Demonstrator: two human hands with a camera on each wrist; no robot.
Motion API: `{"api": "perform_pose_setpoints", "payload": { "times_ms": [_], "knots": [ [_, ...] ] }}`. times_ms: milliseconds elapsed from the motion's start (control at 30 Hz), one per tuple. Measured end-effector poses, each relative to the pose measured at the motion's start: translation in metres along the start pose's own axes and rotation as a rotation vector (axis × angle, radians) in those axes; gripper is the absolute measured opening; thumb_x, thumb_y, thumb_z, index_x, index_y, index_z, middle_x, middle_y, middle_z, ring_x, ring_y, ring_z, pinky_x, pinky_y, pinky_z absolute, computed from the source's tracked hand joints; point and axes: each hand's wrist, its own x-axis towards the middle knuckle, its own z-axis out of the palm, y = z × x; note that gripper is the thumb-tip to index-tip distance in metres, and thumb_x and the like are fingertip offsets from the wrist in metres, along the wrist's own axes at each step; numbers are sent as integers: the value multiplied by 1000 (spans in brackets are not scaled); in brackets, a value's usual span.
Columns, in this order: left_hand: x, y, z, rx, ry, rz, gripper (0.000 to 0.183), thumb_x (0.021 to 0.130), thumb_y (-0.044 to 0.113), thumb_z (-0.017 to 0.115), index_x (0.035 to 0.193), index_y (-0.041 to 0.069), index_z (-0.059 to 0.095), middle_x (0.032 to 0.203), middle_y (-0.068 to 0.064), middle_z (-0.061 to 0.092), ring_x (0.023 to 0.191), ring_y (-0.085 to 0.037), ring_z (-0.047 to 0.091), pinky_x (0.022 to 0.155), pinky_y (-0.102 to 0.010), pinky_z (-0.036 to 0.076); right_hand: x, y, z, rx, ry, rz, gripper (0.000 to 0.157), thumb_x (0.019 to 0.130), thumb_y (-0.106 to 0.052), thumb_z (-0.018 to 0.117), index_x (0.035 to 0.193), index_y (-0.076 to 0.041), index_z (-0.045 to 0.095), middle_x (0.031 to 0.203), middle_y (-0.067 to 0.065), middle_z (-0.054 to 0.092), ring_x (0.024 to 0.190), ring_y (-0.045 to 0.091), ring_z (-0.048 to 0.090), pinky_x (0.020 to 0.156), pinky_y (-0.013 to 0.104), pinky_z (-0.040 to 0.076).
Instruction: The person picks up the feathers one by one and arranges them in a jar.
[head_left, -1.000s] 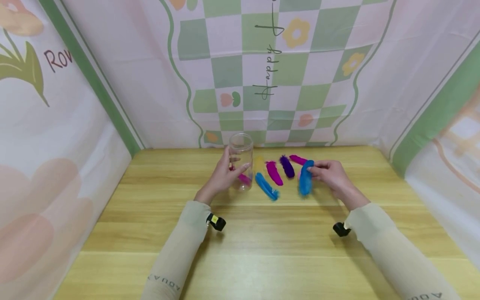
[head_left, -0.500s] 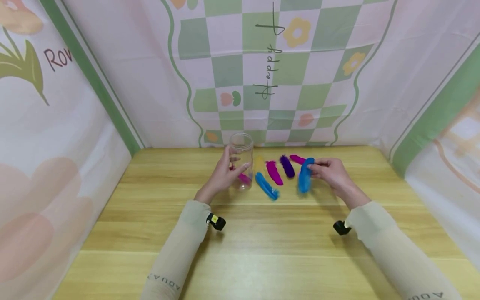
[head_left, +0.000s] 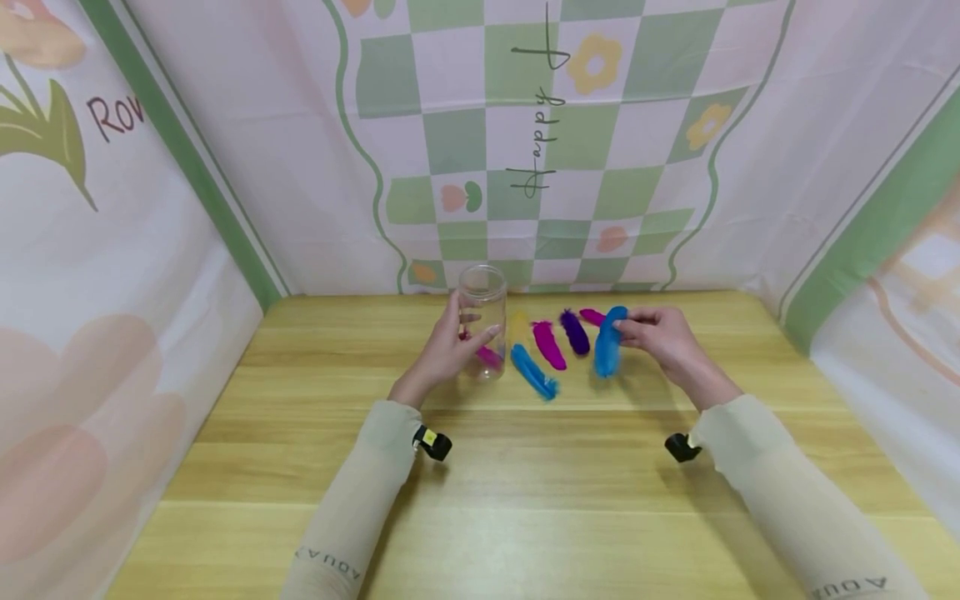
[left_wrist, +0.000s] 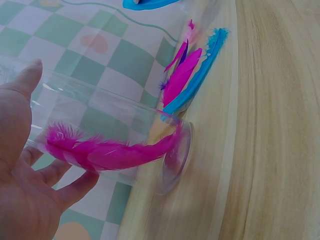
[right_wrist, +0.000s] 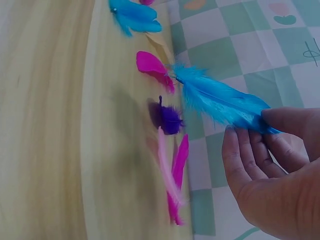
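My left hand [head_left: 444, 354] grips a clear jar [head_left: 487, 312] round its side, thumb in front. The jar stands upright, and a magenta feather [left_wrist: 115, 155] leans inside it. Between thumb and fingers, my right hand [head_left: 667, 342] pinches a blue feather [right_wrist: 220, 97] at one end; its fluffy end points down over the table. Loose feathers lie between the hands: another blue feather [head_left: 532, 372] nearest the jar, a yellow feather [head_left: 521, 329], a magenta feather [head_left: 550, 346] and a purple feather [head_left: 574, 333]. In the right wrist view, a pale pink feather [right_wrist: 167, 165] crosses a further magenta one [right_wrist: 181, 157].
The wooden table [head_left: 525, 500] stretches in front of both forearms. A patterned cloth [head_left: 510, 142] with green checks hangs right behind the table's back edge, and more printed cloth [head_left: 112, 333] closes off the sides.
My right hand has lifted the blue feather slightly, up and away from me. My left hand and the jar have stayed where they were.
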Motion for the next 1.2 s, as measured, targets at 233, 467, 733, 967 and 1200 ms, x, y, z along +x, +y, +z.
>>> {"api": "perform_pose_setpoints", "payload": {
  "times_ms": [233,467,733,967,1200],
  "knots": [
    [0,0,0,1,-2,1,70,98,39,70,151,25,28,150,-5,44,135,-31,51,106,-51,48,0,-10,1,-1,3,8,44,102,-15,63,130,18,52,107,9,66,86,8,72,82,23,59],
    [0,-1,0,2,-7,8,69,98,39,70,150,25,29,150,-6,44,133,-30,52,104,-52,49,3,-15,-1,14,2,0,42,103,-14,62,130,17,53,94,1,71,79,13,73,77,24,60],
    [0,1,0,1,-8,10,70,98,38,70,152,24,27,151,-9,44,134,-31,51,105,-52,48,5,-22,-2,-17,12,-4,43,103,-17,63,130,15,52,99,2,68,82,11,72,78,22,59],
    [1,2,-1,-3,-9,7,69,98,39,70,151,24,28,150,-6,44,134,-31,51,105,-52,48,4,-30,-1,-41,21,-28,38,102,-16,64,124,15,57,97,1,69,83,12,72,76,22,59],
    [0,2,-1,2,-12,11,69,98,39,70,151,23,28,150,-8,44,134,-32,51,104,-52,49,1,-34,0,-64,17,-44,38,103,-19,63,124,13,61,93,-2,73,85,14,73,78,21,58]
  ]
}}
